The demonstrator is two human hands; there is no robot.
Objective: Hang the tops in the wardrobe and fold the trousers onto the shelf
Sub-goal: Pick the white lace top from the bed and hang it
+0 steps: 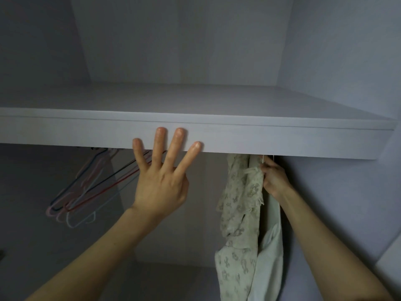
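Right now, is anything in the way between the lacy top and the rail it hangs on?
Nothing visible blocks it. The right hand grips the lacy top just under the shelf, whose front edge hides the rail.

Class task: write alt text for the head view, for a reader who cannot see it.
Inside a wardrobe, the right hand grips a pale lace top hanging under the shelf. The left hand is open, fingers spread against the shelf edge; empty hangers hang left.

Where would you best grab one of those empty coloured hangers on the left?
Take an empty hanger by its slanting lower bar, coming from the front and below. The hooks sit up behind the shelf edge, hidden, while the bars swing out towards you, in open space beside the left hand.
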